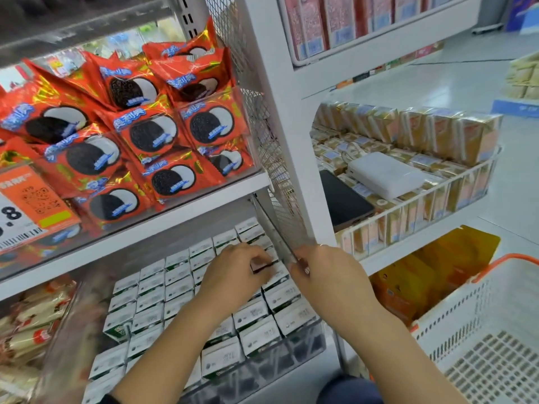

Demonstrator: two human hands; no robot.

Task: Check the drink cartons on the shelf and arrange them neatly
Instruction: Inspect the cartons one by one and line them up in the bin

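Mid-task: our left hand pinches one carton at the far right of the mostly tidy drink cartons on the lower shelf, right hand fingers curled beside it, grip unclear.

Single head view looks down, close, onto the shelf.

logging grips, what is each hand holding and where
Left hand pinches a small dark item, too blurred to identify, above the cartons. Right hand: cannot tell.
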